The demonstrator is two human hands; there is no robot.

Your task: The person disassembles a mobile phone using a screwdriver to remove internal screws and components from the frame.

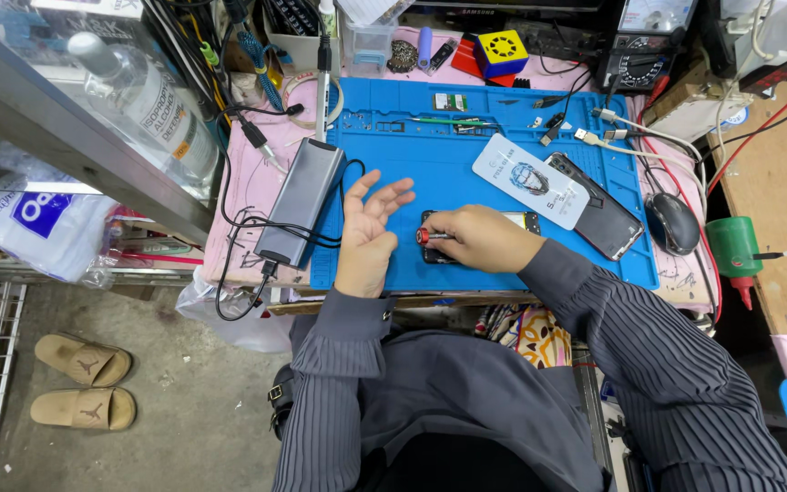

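An opened phone (526, 220) lies on the blue work mat (430, 164), mostly hidden under my right hand (480, 237). My right hand is closed on a small screwdriver with a red cap (424, 236), held over the phone's left end. My left hand (366, 228) rests on the mat just left of the phone, fingers spread, holding nothing. A white card-like package (530, 180) and a dark phone screen panel (605, 217) lie to the right.
A grey box with black cables (301, 200) sits at the mat's left edge. A black mouse (673, 221), a green bottle (733, 248), a clear liquid bottle (148, 100), a yellow and blue cube (501, 51) and a meter (641, 41) surround the mat. Sandals (82, 383) lie on the floor.
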